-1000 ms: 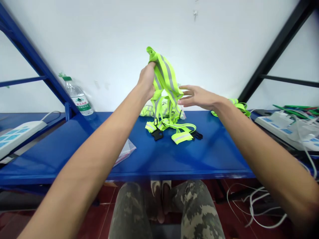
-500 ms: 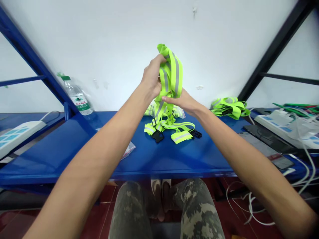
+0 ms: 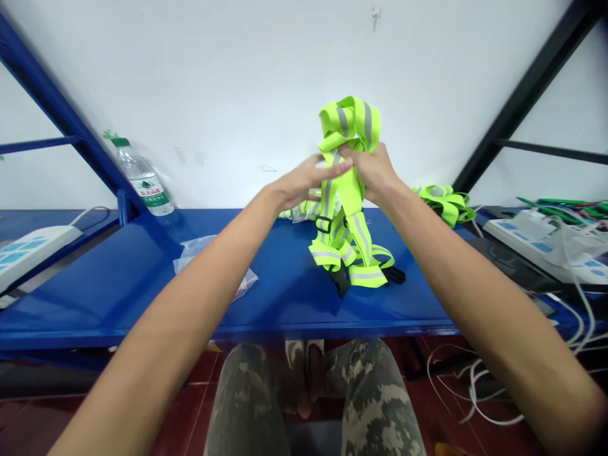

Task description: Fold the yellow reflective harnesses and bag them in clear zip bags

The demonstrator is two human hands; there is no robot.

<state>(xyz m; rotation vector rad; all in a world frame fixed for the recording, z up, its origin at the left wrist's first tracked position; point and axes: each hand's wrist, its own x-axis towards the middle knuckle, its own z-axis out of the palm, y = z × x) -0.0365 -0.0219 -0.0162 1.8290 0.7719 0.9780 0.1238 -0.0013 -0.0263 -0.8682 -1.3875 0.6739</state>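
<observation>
A neon-yellow reflective strap vest [image 3: 349,209] with grey stripes hangs above the blue shelf [image 3: 285,297]; its lower loops and black buckles rest on the shelf. My right hand [image 3: 373,171] is closed around the bunched upper part of the vest. My left hand [image 3: 308,180] reaches in from the left with fingers stretched out, its fingertips touching the straps just below the right hand's grip.
A water bottle [image 3: 140,180] stands at the back left by a blue upright. A clear plastic bag [image 3: 209,253] lies on the shelf. More yellow vests [image 3: 444,202] lie at the back right. Power strips sit left [image 3: 28,247] and right [image 3: 546,244]. Cables [image 3: 475,386] hang below.
The vest passed from my left hand's grip to my right hand and shifted rightwards. My left hand let go and now only touches the straps with extended fingers.
</observation>
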